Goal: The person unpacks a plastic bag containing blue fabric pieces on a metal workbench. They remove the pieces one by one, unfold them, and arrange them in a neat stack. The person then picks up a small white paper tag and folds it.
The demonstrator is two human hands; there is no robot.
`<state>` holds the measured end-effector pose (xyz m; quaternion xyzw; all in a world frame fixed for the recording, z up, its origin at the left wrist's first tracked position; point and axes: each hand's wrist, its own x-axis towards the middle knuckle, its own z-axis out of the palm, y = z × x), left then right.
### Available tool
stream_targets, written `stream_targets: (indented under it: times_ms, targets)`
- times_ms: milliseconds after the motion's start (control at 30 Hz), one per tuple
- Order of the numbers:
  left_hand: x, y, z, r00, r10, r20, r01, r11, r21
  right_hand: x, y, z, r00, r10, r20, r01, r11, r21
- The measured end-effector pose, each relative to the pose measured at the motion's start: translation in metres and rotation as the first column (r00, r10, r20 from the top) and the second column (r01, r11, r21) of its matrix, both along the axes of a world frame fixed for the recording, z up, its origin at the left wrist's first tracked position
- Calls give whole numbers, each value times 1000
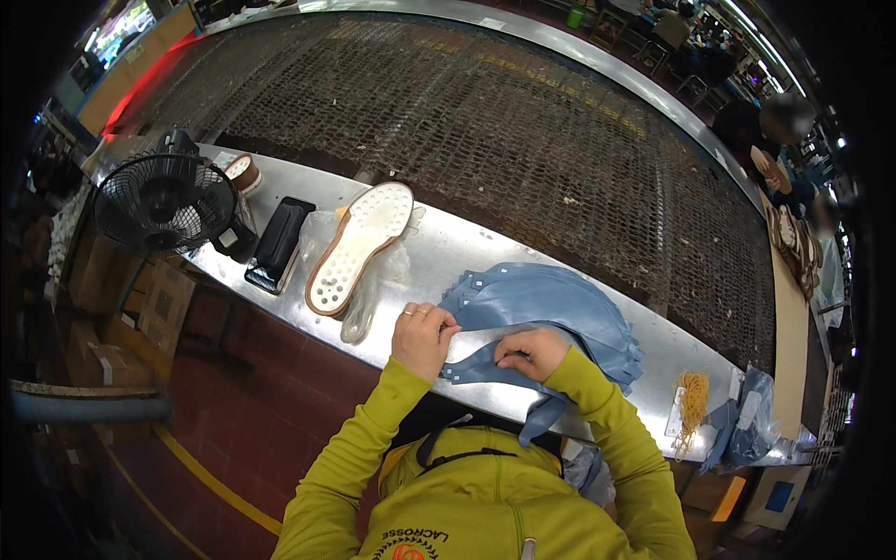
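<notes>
A fanned stack of blue leather-like cut pieces [551, 303] lies on the metal ledge in front of me, small white marks along its left ends. At the left end of the stack, my left hand [425, 338] is closed in a pinch on a blue piece. My right hand [534, 353] has its fingers curled and pressed together at the near side of the same pieces; its fingertips are partly hidden. Between the hands shows a pale curved patch [478, 342], and I cannot tell whether it is a piece's underside or bare metal. One blue strip [541, 420] hangs over the near edge.
Left of the stack lie a white shoe sole [366, 245] on clear plastic, a black case [282, 243], a brown-and-white roll [243, 174] and a black fan [166, 203]. Yellow bands [692, 403] and a plastic bag [751, 415] sit rightward. Beyond runs a mesh conveyor [485, 131].
</notes>
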<state>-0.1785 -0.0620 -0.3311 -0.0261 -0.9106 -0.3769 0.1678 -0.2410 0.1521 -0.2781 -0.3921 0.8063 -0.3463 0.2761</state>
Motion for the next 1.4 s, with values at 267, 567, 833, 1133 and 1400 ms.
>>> stream_targets:
  times_ms: [267, 567, 833, 1133, 1400]
  targets:
    - [-2, 6, 3, 993, 99, 62, -101, 994, 31, 30, 66, 86, 965, -219, 147, 237, 964, -124]
    - [-13, -4, 6, 996, -83, 14, 81, 991, 104, 76, 254, 128, 422, -905, -48, 895, 424, -136]
    - [-21, -5, 42, 983, -182, -4, 180, 973, 146, 23, 324, -25, 283, -883, -374, 958, 282, 57]
    - [-20, 3, 48, 982, -182, 45, 176, 979, 106, 20, 221, -1, 375, -706, -601, 807, 567, -162]
    - [-6, 11, 71, 847, -505, -164, 501, 863, -69, 46, 115, -9, 640, -677, -365, 696, 711, -99]
